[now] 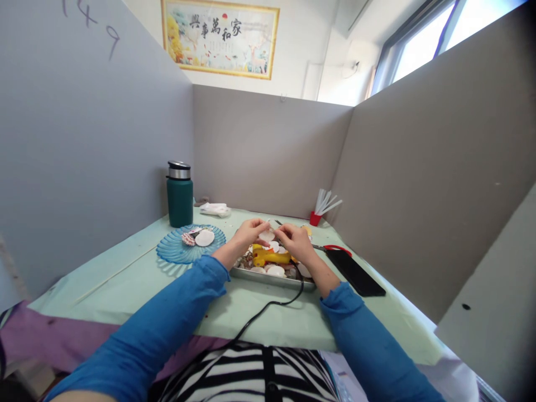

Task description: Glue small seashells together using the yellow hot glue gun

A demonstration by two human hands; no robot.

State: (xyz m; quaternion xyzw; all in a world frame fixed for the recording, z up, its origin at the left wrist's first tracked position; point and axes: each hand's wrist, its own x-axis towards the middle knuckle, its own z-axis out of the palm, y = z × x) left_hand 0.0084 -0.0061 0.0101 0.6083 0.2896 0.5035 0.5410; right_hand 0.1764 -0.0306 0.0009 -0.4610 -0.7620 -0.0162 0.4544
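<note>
My left hand (250,235) pinches a pale, round, shell-like disc (267,235) above a metal tray (272,280). On its other side, my right hand (296,241) is closed with thumb and fingers together at the disc's edge. Anything small between the right fingertips is too fine to make out. Below both hands, a yellow glue gun (270,257) lies across the tray on white discs (276,271) and small shell-like pieces. Its black cord (268,305) runs over the tray's front edge towards my body.
Left stand a blue glass plate (167,251) with shells (188,239) and a white disc (205,238), and a green bottle (180,201). A black phone (355,272), red-handled scissors (338,248) and a red cup (315,218) of white sticks are right. Grey partitions (268,151) enclose the table.
</note>
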